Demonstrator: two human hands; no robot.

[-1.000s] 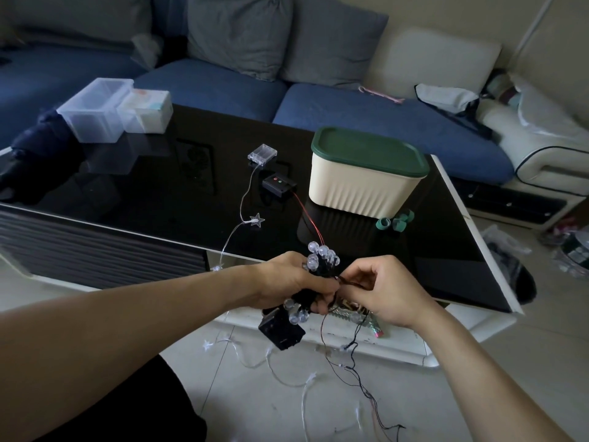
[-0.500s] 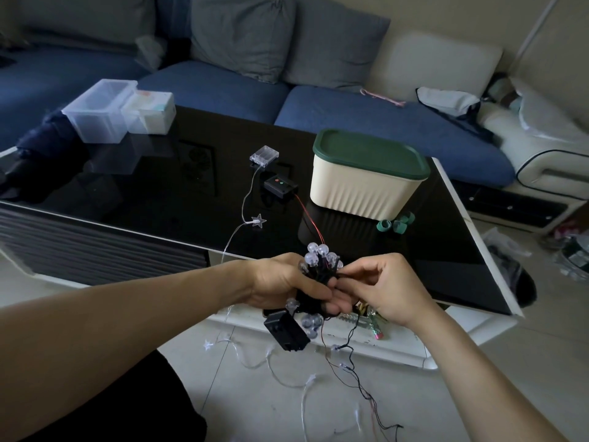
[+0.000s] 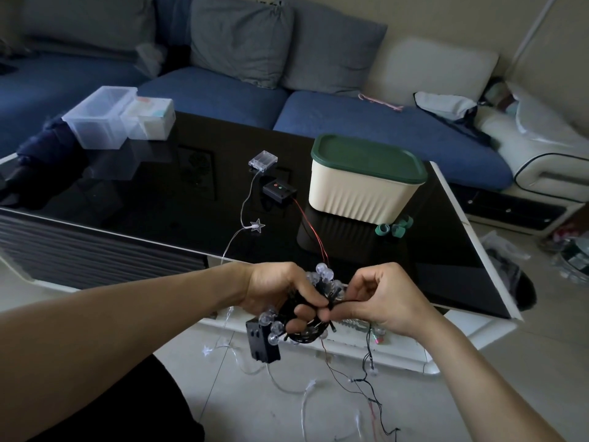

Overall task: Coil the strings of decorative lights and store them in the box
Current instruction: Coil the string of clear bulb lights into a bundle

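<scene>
I am midway through coiling: my left hand (image 3: 274, 293), low in the centre of the frame, grips a bundle of black wire studded with small clear round bulbs (image 3: 318, 291), fingers curled through the loops, while a black rectangular battery pack (image 3: 262, 342) hangs just below it. My right hand (image 3: 379, 298), touching the left, pinches the black wire between thumb and fingertip, feeding the next loop in. The loose tail of thin black wire (image 3: 366, 378) trails down to the pale tiled floor, so several more wraps seem to be needed, each laid snug without snagging the bulbs. Right of centre on the glossy black glass table (image 3: 127, 199) stands the ribbed cream plastic box with a dark green lid (image 3: 366, 183), closed; I judge it must be opened before storing. A clear-wired string with a star light (image 3: 256, 225) lies uncoiled at centre.
</scene>
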